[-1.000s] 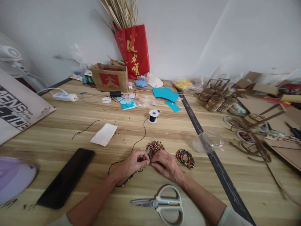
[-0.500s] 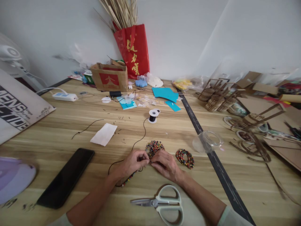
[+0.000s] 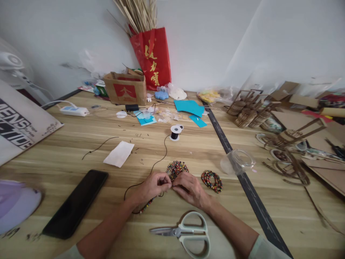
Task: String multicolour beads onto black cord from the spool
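Observation:
My left hand is closed in a pinch on the black cord, its fingertips just left of my right hand's. From a white spool, the black cord runs down the table and under my left wrist. A short row of strung coloured beads shows below that wrist. My right hand is also pinched, its fingertips by the near edge of a loose pile of multicoloured beads; what it holds is too small to make out. Right of it lies a coiled bead bracelet.
Scissors lie in front of my hands, blades pointing left. A black phone and a white paper piece lie left. A clear plastic cup rests on its side at right. Small woven baskets stand farther back.

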{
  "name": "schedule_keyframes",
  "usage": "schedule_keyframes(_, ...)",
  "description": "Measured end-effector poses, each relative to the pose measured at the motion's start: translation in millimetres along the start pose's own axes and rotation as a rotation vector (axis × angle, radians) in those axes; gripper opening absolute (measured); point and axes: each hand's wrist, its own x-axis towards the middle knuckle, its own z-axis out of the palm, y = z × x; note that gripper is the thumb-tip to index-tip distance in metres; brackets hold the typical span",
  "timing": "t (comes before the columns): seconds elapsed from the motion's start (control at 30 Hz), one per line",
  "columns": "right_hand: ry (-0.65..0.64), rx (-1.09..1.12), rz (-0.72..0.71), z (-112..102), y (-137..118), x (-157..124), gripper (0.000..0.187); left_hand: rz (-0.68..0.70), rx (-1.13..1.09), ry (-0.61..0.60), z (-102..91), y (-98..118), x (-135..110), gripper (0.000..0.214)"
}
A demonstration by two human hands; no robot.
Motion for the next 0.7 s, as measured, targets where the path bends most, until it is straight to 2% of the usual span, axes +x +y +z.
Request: schedule_keyframes(0.7, 0.031, 0.031, 0.036, 0.3, -0.3, -0.2, 0.007, -0.017, -0.050, 0.003, -1.3, 2.5, -0.1, 0.015)
